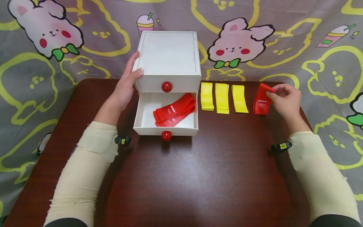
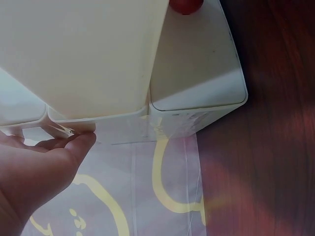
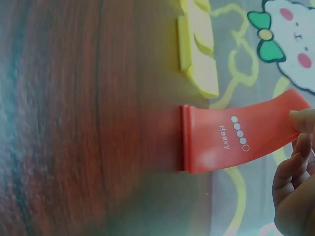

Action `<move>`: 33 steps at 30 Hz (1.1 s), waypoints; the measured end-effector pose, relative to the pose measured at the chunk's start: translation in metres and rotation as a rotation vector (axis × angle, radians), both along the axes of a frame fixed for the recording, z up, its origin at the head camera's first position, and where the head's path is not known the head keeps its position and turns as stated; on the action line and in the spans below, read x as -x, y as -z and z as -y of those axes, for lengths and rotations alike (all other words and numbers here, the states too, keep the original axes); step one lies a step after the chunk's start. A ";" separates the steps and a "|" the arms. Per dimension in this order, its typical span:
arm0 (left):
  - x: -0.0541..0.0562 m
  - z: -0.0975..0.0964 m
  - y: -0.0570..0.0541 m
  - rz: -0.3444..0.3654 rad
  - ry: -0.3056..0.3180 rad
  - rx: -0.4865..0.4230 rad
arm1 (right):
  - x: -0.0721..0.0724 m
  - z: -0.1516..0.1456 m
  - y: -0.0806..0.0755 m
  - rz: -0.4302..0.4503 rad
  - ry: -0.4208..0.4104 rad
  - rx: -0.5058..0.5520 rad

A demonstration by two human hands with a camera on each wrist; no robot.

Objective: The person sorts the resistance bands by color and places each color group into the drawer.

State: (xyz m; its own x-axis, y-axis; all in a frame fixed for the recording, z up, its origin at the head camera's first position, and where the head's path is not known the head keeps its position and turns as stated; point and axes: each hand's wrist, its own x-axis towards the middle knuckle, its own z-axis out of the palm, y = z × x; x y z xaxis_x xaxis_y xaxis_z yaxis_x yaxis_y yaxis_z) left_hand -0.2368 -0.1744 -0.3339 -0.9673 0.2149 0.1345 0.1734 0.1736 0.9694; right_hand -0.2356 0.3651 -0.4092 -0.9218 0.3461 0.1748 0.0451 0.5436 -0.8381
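Observation:
My left hand (image 1: 124, 90) rests against the left side of a white two-drawer box (image 1: 170, 53), its thumb at the upper front corner. In the left wrist view the thumb and fingers lie along the box's edge. The lower drawer (image 1: 144, 108) is pulled out, with folded red resistance bands (image 1: 174, 110) inside. My right hand (image 1: 287, 101) pinches the upper end of another folded red resistance band (image 3: 246, 132), marked "Heavy", between thumb and fingers. That band stands tilted, its lower end right at the tabletop. Three folded yellow bands (image 1: 222, 97) lie between it and the box.
The dark wooden table (image 1: 198, 176) extends toward me. Behind it hangs a patterned cloth (image 1: 175, 15) with cartoon rabbits. Red round knobs (image 1: 166, 87) stick out from both drawer fronts, and the upper drawer is closed.

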 end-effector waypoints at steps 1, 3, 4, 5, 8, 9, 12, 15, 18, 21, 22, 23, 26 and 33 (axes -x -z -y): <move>0.000 0.000 0.000 -0.001 0.001 -0.001 | -0.002 0.001 -0.002 -0.010 0.003 0.015; 0.000 0.000 0.000 -0.002 0.001 -0.003 | -0.005 0.004 -0.006 -0.044 0.012 0.041; 0.000 0.000 0.000 -0.001 0.000 -0.008 | -0.007 0.005 -0.008 -0.058 0.017 0.056; 0.000 0.000 0.000 0.000 0.001 -0.013 | -0.009 0.007 -0.010 -0.073 0.024 0.067; 0.000 0.001 0.001 0.001 0.002 -0.020 | -0.014 0.012 -0.017 -0.121 0.037 0.100; 0.000 0.001 0.001 0.001 0.002 -0.023 | -0.015 0.014 -0.020 -0.140 0.040 0.108; -0.001 0.001 0.001 -0.001 0.005 -0.018 | -0.020 0.020 -0.027 -0.191 0.047 0.115; -0.001 0.001 0.000 -0.005 0.008 -0.014 | -0.027 0.028 -0.033 -0.234 0.045 0.111; 0.000 0.000 0.000 -0.009 0.011 -0.022 | -0.033 0.036 -0.039 -0.280 0.027 0.111; 0.000 0.000 0.000 -0.008 0.011 -0.027 | -0.040 0.045 -0.042 -0.335 -0.009 0.127; 0.000 0.000 0.000 -0.008 0.011 -0.026 | -0.042 0.048 -0.044 -0.355 -0.026 0.129; 0.000 0.000 0.000 -0.008 0.010 -0.022 | -0.045 0.052 -0.046 -0.375 -0.043 0.138; 0.000 0.000 -0.001 -0.009 0.010 -0.015 | -0.054 0.066 -0.054 -0.443 -0.125 0.242; 0.001 0.000 0.000 -0.004 0.004 -0.026 | -0.067 0.103 -0.075 -0.605 -0.306 0.401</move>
